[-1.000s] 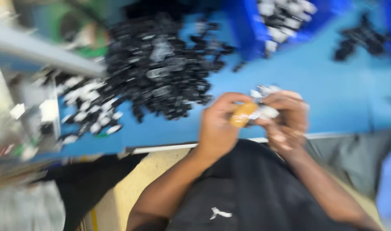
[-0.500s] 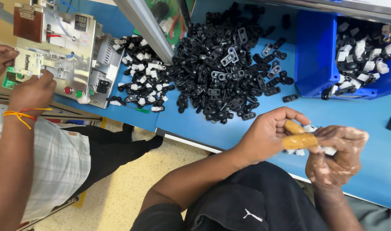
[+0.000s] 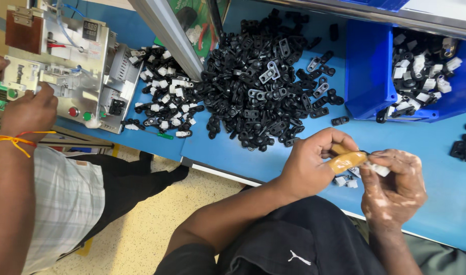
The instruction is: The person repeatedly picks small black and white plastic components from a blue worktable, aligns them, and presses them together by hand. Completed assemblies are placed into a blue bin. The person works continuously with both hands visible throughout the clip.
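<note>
Blue workbench top point(image 3: 273, 163) is what everything's spread over, with speckled yellowish floor seen below its edge. Pretty much dead centre, a big heap of black plastic clips point(image 3: 263, 97) is piled up, and a smaller pile of black-and-white clips point(image 3: 161, 102) is laid out to its left. A blue bin point(image 3: 365, 86) with more black-and-white parts is parked at the upper right.

Both hands are brought together just above the near edge of the bench. The left hand point(image 3: 309, 165), with tan finger cots worn on the thumb and a fingertip, is pinched on a small white clip part point(image 3: 378, 168), which is also gripped by the right hand point(image 3: 396, 188). A few loose white bits point(image 3: 345, 181) are left on the bench right under the hands.

Over at the far left, a small benchtop press machine point(image 3: 64, 66) is being touched by a co-worker's hand point(image 3: 29, 109) with an orange thread tied round the wrist.
</note>
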